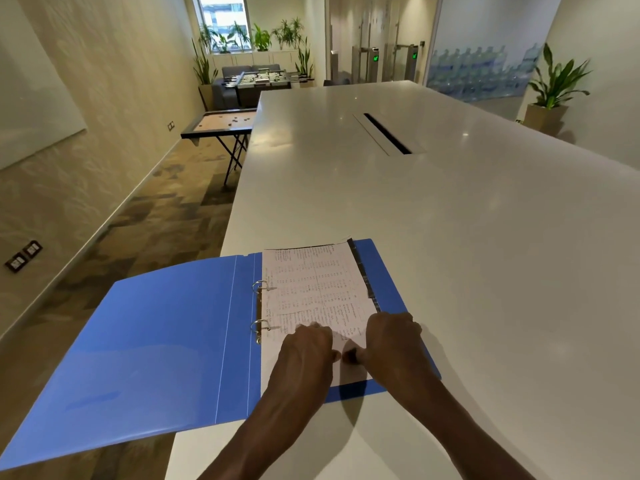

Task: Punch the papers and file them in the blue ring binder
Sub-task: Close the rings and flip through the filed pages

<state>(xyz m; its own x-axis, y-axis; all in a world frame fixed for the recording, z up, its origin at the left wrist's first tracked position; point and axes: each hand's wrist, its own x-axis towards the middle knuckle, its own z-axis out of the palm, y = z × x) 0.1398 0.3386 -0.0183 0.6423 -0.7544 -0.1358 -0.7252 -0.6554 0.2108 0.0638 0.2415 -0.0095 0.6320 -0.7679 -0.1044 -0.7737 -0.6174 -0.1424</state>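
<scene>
Papers (313, 292) lie on the right half of the open blue ring binder (145, 344), already threaded on its 2 metal rings (260, 306), which look closed. The binder sits at the near left corner of the white table (450, 220), its left cover hanging past the table's left edge over the floor.

Head view, the only 1: both hands rest on the near end of the sheets. The left hand (306, 355) has its fingers curled down flat onto the paper, pressing rather than gripping. The right hand (393, 341) lies at the sheets' right edge, fingers bent over it; whether they pinch the edge or only push on it cannot be told. The thumbs nearly meet in the middle.

The step in hand seems to be seating and squaring the filed stack. To do it well, I would keep light, even pressure, slide the sheets toward the rings so the holes sit without strain, and line the right edges up against the dark strip (363, 275) that shows beyond them. Since the left cover overhangs, closing calls for care that the binder does not tip off; drawing it further onto the table first would be wise.

Count: 1 binder, 2 rings, 1 stack of papers whose sheets cannot be counted, 2 hands, no punch in sight
</scene>
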